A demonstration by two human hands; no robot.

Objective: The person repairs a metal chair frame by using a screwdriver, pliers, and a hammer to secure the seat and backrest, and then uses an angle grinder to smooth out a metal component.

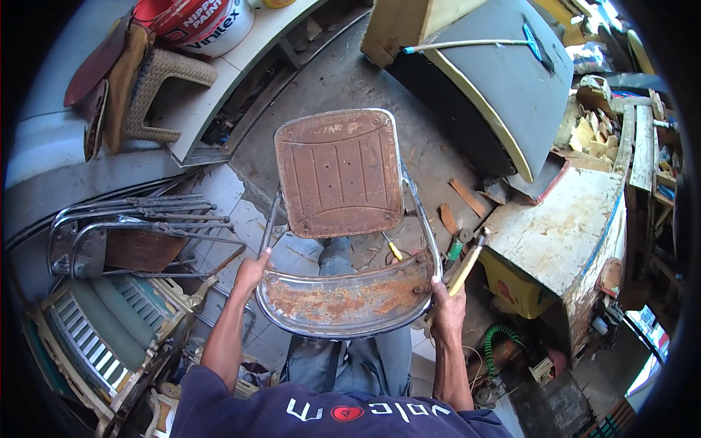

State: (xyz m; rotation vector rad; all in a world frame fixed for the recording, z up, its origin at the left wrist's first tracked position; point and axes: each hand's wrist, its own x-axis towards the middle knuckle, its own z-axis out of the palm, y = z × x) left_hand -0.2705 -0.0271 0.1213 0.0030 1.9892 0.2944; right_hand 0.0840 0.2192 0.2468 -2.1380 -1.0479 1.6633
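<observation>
Held in front of me is a metal folding chair with a rusty brown seat panel (pixel 339 175) and a curved, rust-stained backrest (pixel 343 299) nearer my body. My left hand (pixel 252 274) is closed round the chrome tube at the backrest's left end. At the right end, my right hand (pixel 447 310) grips the tube too. The same hand also holds a tool with a pale wooden handle (pixel 465 271) and a small metal end; its kind is unclear. Beyond the backrest, a yellow-handled screwdriver (pixel 395 250) lies on the floor, its tip partly hidden by the seat.
Folded chairs (pixel 139 233) lie at the left, above a slatted wooden seat (pixel 95 328). A worn white workbench (pixel 548 219) stands to the right, with a coiled green hose (pixel 500 339) below. A large grey padded panel (pixel 496 80) and a woven stool (pixel 157 95) are farther off.
</observation>
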